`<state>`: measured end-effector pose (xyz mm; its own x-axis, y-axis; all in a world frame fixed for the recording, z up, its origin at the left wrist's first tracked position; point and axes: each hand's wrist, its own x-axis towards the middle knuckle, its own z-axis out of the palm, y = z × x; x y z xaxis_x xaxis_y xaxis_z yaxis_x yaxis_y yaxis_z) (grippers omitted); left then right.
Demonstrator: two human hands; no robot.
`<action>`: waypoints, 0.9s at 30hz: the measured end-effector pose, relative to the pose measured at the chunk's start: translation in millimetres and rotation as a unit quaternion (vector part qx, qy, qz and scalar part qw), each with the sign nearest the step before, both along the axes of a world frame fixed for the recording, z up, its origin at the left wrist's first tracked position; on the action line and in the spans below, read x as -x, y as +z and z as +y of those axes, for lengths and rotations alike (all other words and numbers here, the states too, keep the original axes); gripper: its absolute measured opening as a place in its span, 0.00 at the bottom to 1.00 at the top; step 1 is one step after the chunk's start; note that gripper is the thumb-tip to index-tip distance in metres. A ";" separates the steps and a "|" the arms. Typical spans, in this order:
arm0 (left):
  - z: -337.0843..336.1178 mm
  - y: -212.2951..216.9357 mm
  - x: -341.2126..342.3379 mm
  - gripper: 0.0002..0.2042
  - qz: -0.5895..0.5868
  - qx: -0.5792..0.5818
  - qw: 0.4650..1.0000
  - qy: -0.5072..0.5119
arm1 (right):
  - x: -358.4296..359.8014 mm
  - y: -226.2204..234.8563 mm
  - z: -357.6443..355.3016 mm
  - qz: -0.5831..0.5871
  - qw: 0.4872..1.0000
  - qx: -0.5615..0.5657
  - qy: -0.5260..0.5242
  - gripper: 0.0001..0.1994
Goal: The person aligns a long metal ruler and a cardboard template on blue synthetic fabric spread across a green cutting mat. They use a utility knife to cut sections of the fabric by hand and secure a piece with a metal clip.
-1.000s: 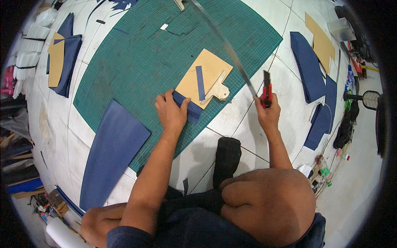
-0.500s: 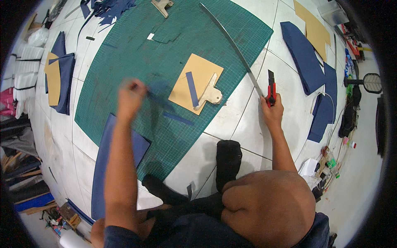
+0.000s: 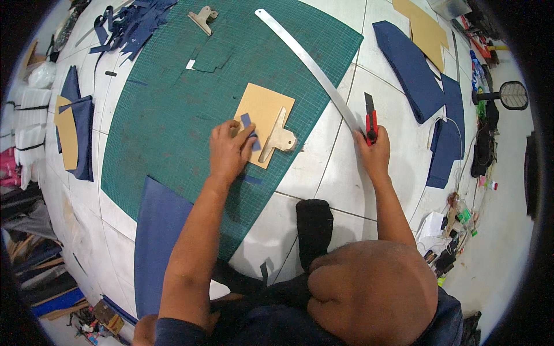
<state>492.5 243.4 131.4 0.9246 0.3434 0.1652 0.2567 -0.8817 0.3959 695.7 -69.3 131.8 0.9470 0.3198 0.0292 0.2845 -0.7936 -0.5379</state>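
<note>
My left hand is over the left edge of a tan card piece. Its thumb and forefinger close on a narrow blue fabric strip lying on that card. A metal bulldog clip grips the card's right side. In my right hand, off the mat over the tiles, is a red utility knife with its dark blade pointing away. The same hand also holds the near end of a long steel ruler, which reaches across the green cutting mat. Another blue strip lies below the card.
A folded blue fabric piece overlaps the mat's near left. A second bulldog clip sits at the far side, beside a heap of blue scraps. Blue fabric pieces lie on the right, and more fabric with tan card on the left.
My left hand has moved right, from above the mat to the card, and taken hold of the blue strip there. My right hand still holds the knife and ruler.
</note>
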 end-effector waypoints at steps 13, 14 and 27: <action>184.1 70.5 27.0 0.19 -0.039 -0.010 0.972 0.232 | 14.8 10.6 3.7 0.081 0.990 -0.097 -0.064 0.24; 170.8 64.8 36.3 0.19 0.020 -0.018 0.989 0.147 | 16.2 11.8 8.5 0.082 0.985 -0.141 -0.057 0.26; -5.3 -2.9 109.5 0.13 0.016 0.070 0.997 -0.026 | 33.5 25.1 30.1 0.237 0.932 -0.273 0.017 0.17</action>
<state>383.1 238.0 128.4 0.9457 0.3127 0.0891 0.2270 -0.8310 0.5078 662.3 -39.2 156.9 0.8845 0.4102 -0.2222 -0.0671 -0.3595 -0.9307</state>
